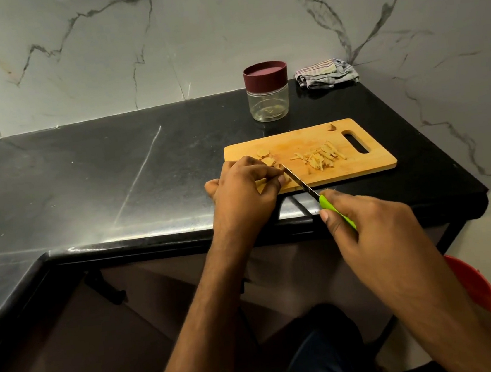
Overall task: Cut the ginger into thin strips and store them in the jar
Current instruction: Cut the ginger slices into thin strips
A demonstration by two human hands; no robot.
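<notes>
While the left hand (pixel 242 186) curls its fingers (pixel 270 174) down over a small stack of ginger slices (pixel 267 161) at the near left corner of the wooden cutting board (pixel 367 164), the right hand (pixel 361 221) wraps snugly round the green handle of a small knife (pixel 300 183), its blade angled across the board's near edge and its tip just beside the left fingertips. A few loose round slices lie just beyond the left hand, and a heap of cut ginger strips (pixel 320 156) sits near the middle of the board, towards the handle slot. The board lies near the front edge of the black surface (pixel 114 176), towards its right end. Behind it stands the clear jar (pixel 268 99), its maroon lid on and the inside nearly empty, with a folded cloth (pixel 327 73) at the far right corner.

Judging by this, slicing is under way and storing has not begun. Ginger is firm and fibrous but light, and damp thin slices probably slide on one another, so they want pressing flat from above with fingertips tucked back from the blade. The strips are small and light; they are likely best gathered in a pinch or scooped along the blade. The jar looks light and smooth, so it is best held round its body while the lid is twisted off.
</notes>
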